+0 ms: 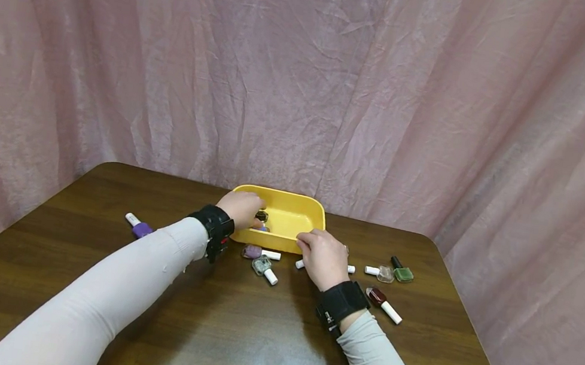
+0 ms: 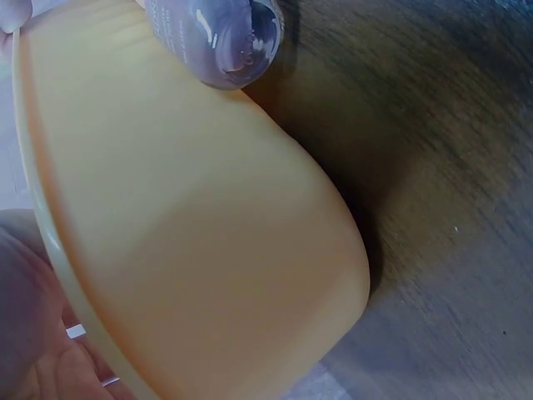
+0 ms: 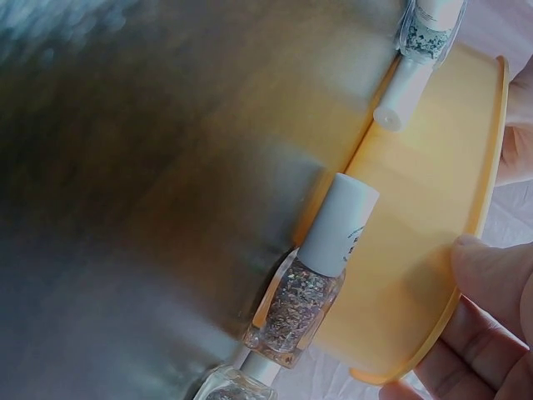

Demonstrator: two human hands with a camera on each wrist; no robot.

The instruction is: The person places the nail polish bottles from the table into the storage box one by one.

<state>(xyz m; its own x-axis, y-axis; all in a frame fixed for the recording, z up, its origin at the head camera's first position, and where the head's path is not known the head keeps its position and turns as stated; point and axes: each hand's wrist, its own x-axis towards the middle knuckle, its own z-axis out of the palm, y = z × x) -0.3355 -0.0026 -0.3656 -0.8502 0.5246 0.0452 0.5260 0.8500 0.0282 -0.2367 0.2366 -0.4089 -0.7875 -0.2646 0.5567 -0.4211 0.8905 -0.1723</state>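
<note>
The yellow plastic bin [image 1: 272, 241] stands near the table's far edge. My left hand [image 1: 242, 208] reaches over its left end, with the fingers inside beside a dark nail polish bottle [image 1: 262, 216] and a blue one [image 1: 265, 228]. I cannot tell whether these fingers grip a bottle. With the thumb and fingers of my right hand [image 1: 323, 258] I pinch the bin's front rim near the right corner; the right wrist view shows the thumb [image 3: 495, 271] over the rim. Below this hand lies a glitter nail polish bottle [image 3: 291, 308] with a white cap, partly hidden in the head view.
In front of the bin lie a mauve bottle [image 1: 251, 252] and a grey glitter bottle [image 1: 262, 265]. To the right are clear [image 1: 385, 274], green [image 1: 403, 274] and dark red [image 1: 376, 295] bottles. A purple bottle [image 1: 142, 230] lies left, beside my sleeve. Pink curtains [image 1: 292, 86] hang behind.
</note>
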